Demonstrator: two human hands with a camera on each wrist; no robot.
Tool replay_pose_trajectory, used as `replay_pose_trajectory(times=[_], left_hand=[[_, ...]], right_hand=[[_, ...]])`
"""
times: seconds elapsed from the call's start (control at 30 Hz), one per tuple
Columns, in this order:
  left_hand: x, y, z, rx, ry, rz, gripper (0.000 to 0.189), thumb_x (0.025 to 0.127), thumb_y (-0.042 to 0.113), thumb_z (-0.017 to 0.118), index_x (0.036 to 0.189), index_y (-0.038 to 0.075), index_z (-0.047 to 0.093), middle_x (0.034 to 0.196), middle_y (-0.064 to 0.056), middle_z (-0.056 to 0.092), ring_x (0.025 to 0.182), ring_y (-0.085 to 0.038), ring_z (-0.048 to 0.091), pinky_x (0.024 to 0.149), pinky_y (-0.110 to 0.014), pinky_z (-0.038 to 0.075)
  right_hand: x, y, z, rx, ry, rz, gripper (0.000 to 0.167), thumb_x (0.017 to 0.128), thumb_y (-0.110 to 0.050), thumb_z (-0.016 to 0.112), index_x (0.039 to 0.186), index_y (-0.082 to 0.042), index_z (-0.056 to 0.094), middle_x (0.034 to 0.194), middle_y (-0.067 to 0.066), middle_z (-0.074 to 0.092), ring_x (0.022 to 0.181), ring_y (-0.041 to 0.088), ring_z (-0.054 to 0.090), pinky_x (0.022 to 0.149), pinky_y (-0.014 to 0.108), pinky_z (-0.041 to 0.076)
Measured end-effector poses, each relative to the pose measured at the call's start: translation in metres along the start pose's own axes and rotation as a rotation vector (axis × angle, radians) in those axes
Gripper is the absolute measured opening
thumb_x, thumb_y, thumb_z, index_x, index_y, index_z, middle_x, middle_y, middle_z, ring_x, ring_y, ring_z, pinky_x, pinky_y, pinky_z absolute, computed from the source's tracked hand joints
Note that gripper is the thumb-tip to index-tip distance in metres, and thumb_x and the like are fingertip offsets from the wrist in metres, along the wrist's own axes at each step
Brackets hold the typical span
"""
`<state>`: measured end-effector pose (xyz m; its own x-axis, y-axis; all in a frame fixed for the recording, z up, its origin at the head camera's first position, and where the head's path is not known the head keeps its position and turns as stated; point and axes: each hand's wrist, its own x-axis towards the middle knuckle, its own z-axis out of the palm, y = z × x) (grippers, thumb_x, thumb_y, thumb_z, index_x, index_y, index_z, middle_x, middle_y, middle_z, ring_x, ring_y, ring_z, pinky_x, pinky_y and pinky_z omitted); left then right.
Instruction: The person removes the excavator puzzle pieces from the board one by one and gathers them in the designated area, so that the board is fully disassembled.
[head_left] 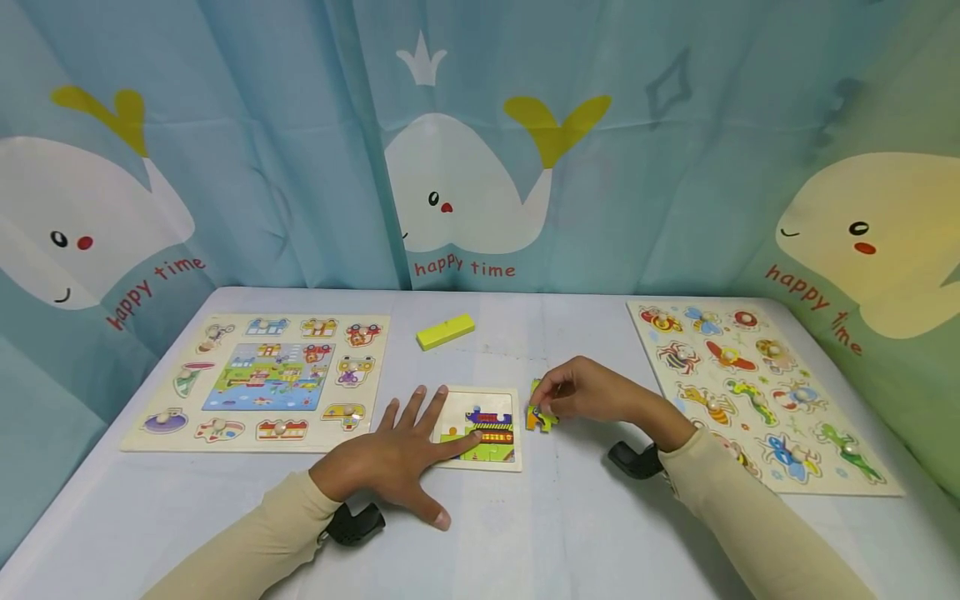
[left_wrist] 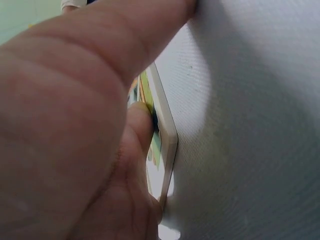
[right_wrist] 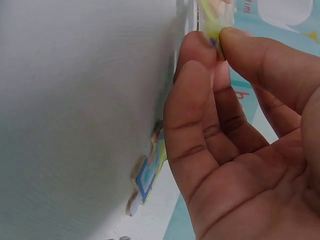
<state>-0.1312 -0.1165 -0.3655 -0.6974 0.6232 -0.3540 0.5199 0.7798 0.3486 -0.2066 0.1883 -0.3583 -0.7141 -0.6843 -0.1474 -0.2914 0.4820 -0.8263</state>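
Observation:
A small square wooden jigsaw tray [head_left: 459, 407] lies at the middle of the table, partly filled with colourful interlocking pieces [head_left: 495, 437]. Fingers spread, my left hand [head_left: 393, 462] lies across its left side, the index fingertip on the fitted pieces and the thumb out over the table. Just right of the tray, my right hand [head_left: 588, 392] pinches a small jigsaw piece [right_wrist: 214, 39] between thumb and index finger. A loose jigsaw piece [right_wrist: 147, 175] with blue and yellow print lies on the table below that hand in the right wrist view.
A large knobbed picture board [head_left: 262, 329] lies at the left, and an insect peg board [head_left: 772, 400] at the right. Behind the tray sits a yellow block [head_left: 446, 332]. A blue whale-print curtain [head_left: 465, 83] closes off the back and sides of the table.

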Motion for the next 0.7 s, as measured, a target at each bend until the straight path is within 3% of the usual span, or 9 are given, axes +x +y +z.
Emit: replay_pose_trajectory(times=[0.27, 0.7], left_hand=[[0.0005, -0.0001, -0.0015, -0.022, -0.002, 0.017, 0.097, 0.07, 0.063, 0.077, 0.152, 0.041, 0.031, 0.16, -0.017, -0.013, 0.143, -0.04, -0.017, 0.109, -0.063, -0.003], [0.0015, -0.0003, -0.0004, -0.007, -0.008, -0.011, 0.097, 0.069, 0.064, 0.078, 0.151, 0.044, 0.03, 0.16, -0.014, -0.014, 0.143, -0.038, -0.017, 0.109, -0.061, -0.004]], right_hand=[[0.0007, 0.0052, 0.0031, 0.002, -0.005, -0.012, 0.01, 0.088, 0.006, 0.064, 0.093, 0.0, 0.07, 0.084, 0.003, 0.067, 0.077, 0.017, 0.058, 0.069, 0.026, 0.05], [0.0002, 0.0017, 0.0033, -0.007, 0.004, -0.021, 0.007, 0.086, 0.007, 0.066, 0.092, 0.003, 0.069, 0.081, 0.005, 0.064, 0.074, 0.016, 0.057, 0.066, 0.025, 0.049]])
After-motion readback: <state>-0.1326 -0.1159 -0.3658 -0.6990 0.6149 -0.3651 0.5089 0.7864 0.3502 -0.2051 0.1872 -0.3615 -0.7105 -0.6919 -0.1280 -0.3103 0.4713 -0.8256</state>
